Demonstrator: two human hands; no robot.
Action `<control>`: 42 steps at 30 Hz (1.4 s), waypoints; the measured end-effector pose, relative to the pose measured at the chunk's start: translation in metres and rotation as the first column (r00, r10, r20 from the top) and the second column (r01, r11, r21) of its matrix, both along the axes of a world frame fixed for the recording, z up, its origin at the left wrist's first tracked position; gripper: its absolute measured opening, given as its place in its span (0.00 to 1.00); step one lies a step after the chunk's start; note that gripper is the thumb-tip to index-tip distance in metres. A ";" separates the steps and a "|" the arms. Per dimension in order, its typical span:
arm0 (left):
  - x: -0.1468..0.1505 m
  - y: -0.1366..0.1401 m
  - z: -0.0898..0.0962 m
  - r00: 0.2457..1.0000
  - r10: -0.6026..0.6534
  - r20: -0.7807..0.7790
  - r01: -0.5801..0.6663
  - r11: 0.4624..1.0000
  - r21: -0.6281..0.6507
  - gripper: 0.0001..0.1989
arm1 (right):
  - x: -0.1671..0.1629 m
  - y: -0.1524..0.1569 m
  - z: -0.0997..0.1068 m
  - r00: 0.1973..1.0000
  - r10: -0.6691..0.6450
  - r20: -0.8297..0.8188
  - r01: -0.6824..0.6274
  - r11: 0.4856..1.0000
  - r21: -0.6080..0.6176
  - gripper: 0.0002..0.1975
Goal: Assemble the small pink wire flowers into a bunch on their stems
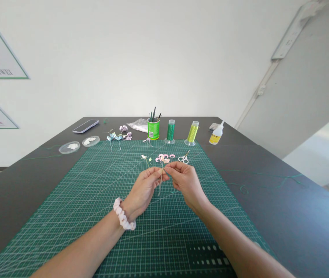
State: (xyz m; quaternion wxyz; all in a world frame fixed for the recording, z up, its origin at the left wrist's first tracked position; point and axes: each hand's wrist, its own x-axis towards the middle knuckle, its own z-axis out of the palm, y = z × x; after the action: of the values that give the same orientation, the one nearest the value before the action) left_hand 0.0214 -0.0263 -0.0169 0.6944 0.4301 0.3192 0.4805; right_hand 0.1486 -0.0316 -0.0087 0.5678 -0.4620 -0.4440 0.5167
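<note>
My left hand (148, 183), with a pale scrunchie (120, 214) at its wrist, pinches the thin stem of a small pale pink artificial flower (165, 160). Loose stem ends hang below the fingers. Close against it, my right hand (184, 178) is closed at the same stem, thumb and forefinger together; whether it grips the stem or a fine thread is too small to tell. Just beyond the fingers lie several pink petal pieces (172, 156) and a small cream bud with a green leaf (144, 157). White-handled scissors (183, 158) rest right of them.
Under my hands is a green cutting mat (95, 216) on a dark table (268, 185). Behind stand a green thread spool (170, 131), a yellow-green spool (192, 133), a tool tin (153, 129) and a glue bottle (216, 134). Blue flowers (114, 137), shallow dishes (69, 147) and a phone (85, 126) lie left.
</note>
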 end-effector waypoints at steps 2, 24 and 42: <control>0.000 0.000 0.000 1.000 0.000 0.001 0.000 1.000 -0.003 0.08 | 0.000 0.000 0.000 1.000 0.004 0.000 -0.004 1.000 0.001 0.12; -0.001 0.001 -0.001 0.993 -0.062 0.098 0.072 0.992 -0.103 0.11 | 0.001 -0.001 0.001 1.000 -0.002 0.014 0.002 1.000 0.022 0.10; -0.002 -0.001 0.001 0.993 -0.082 0.083 0.094 0.983 -0.156 0.11 | 0.001 0.000 0.000 1.000 0.019 0.010 -0.020 0.998 0.056 0.08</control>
State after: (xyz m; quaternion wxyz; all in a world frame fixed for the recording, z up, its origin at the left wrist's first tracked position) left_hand 0.0195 -0.0272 -0.0159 0.7590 0.3680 0.3106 0.4382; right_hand 0.1495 -0.0318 -0.0083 0.5733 -0.4440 -0.4658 0.5072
